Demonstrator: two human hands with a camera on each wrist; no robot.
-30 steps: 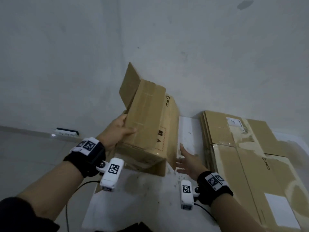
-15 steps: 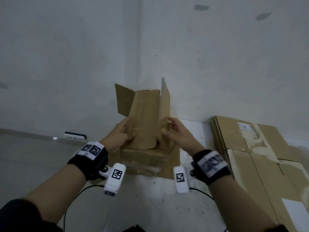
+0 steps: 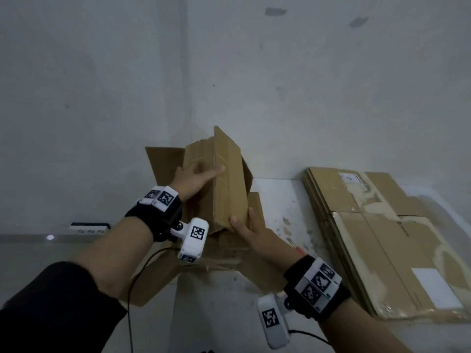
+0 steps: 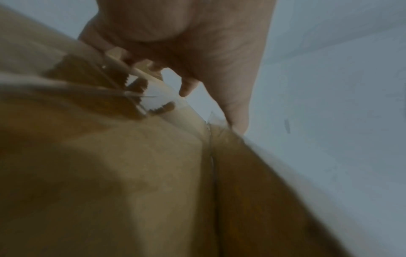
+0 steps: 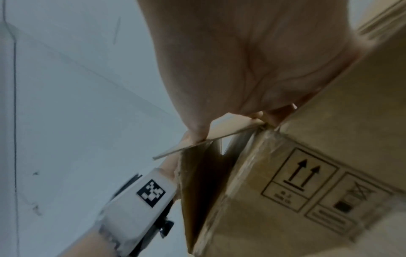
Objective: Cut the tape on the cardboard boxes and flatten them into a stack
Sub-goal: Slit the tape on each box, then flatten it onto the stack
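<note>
A: Far left, floor level: a white power strip (image 3: 89, 228) lies at the foot of the wall (image 3: 305, 85).

B: Noted. Next to the right?

A: The left hand (image 3: 196, 180). It lies flat on the near face of the cardboard box (image 3: 229, 179), fingers extended toward the vertical crease, thumb side against the panel. In the left wrist view the fingertips (image 4: 186, 88) curl over the flap edge, where torn clear tape (image 4: 153, 93) shows. So: mostly flat, fingers hooked on the edge, holding the box.

B: Box position?

A: Raised and tilted above the white table (image 3: 275, 205), partly collapsed, flaps open at top and bottom, one flap standing up at the back left.

B: Right hand?

A: The right hand (image 3: 251, 231) is at the lower right corner of the box, thumb on the front face, fingers behind it. The right wrist view shows the fingers wrapped around a flap edge beside printed arrow symbols (image 5: 305, 172). It grips the box.

B: Anything further right?

A: A red-handled tool (image 3: 297, 248) lies on the table just beside the right wrist; what kind I cannot tell. Beyond it, the stack of flattened boxes (image 3: 377, 240) lies flat on the table with white labels and tape residue on top.
</note>
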